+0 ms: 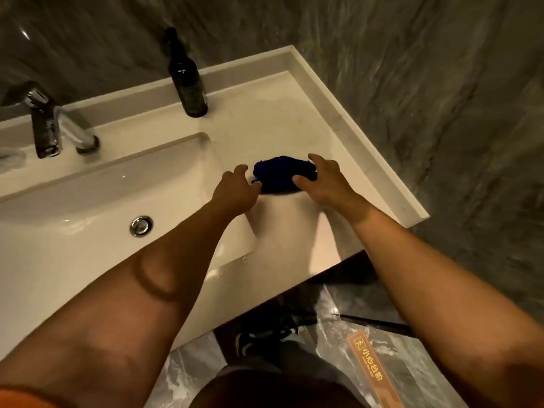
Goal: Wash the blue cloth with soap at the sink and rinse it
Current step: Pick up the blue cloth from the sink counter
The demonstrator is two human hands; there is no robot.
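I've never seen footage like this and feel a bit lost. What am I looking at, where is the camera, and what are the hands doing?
There is no machine here: a person wears one camera on their head, looking down at their own arms. They stand at a white sink with a chrome tap and a drain. On the counter right of the basin lies a bunched blue cloth. The right hand grips it; the left hand reaches its edge, fingers relaxed. A dark bottle stands behind. No water is visibly running.
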